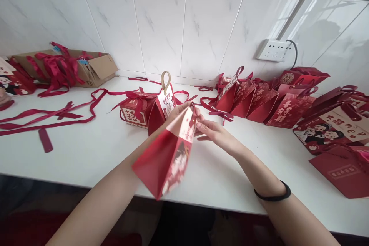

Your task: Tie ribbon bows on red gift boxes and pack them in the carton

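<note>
Now both forearms reach forward over white table (86, 157). Left hand (180, 110) mostly hidden behind red gift box (170, 153), gripping its top; right hand (215, 132) pinches same top edge, box tilted above table.

Gift-packing worktable (86, 153), red gift boxes (276, 103), ribbons (52, 117)

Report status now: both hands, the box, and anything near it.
Left hand and right hand pinch top of red gift box, held above white table. Finished box stands just behind.
</note>
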{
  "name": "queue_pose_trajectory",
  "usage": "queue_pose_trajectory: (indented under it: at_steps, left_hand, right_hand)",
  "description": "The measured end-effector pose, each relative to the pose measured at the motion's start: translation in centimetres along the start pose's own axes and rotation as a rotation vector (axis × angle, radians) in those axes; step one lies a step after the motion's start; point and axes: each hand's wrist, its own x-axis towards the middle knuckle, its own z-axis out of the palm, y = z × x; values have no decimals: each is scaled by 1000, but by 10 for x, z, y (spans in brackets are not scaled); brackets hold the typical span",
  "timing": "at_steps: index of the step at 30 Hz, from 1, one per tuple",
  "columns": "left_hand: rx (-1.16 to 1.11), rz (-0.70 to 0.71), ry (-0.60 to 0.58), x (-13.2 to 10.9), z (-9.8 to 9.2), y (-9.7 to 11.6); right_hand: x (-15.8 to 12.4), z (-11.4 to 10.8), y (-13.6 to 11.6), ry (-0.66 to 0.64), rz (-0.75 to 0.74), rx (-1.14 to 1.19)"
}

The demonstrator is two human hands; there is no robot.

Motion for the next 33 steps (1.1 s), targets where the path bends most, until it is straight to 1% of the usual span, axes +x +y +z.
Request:
queue_pose_trajectory:
  at_steps: [2,3,4,5,6,7,8,9,11,14,16,20,24,28,30,31,33]
  left_hand:
    - [119,123,185,2,1,1]
    - [217,219,301,2,2,2]
    - [332,326,413,1,3,2]
    - [448,436,512,0,5,1]
    - [553,532,583,-2,8,0]
    - [636,604,626,-5,10,-1]
    - [695,647,642,-7,12,-2]
    - [729,670,645,-9,14,-3]
    - [752,673,643,-12,16,-4]
    - [731,593,623,-12,15,-2]
    - [691,528,586,-11,14,0]
    - [530,405,489,-6,12,2]
    - [297,200,342,-5,10,6]
    - [189,79,173,-9,8,14]
    - [178,49,121,-11,9,17]
    - [189,59,120,-11,10,17]
    - [229,139,164,-12,11,16]
  right_hand:
    - [-2,-3,-2,150,-9,-95]
    - [-4,-4,-2,187,-33,-82]
    - [-5,-3,-3,184,-73,-49]
    - [-7,-1,-3,151,-128,-16]
    - [-9,0,-4,109,-191,4]
    - [-11,2,-5,71,-254,11]
    - [-13,3,-5,33,-309,14]
    - [-15,3,-6,-6,-348,25]
    - [-17,0,-9,-96,-384,75]
    - [-20,-10,-12,-201,-356,103]
    - [-21,-18,-15,-200,-324,81]
    - [-19,-31,-16,-122,-286,68]
    - [-17,-36,-14,-100,-262,136]
    - [-19,-37,-12,-102,-230,202]
    - [-20,-38,-11,-100,-213,212]
    - [-20,-38,-10,-102,-215,212]
    - [-19,-40,-9,-128,-235,201]
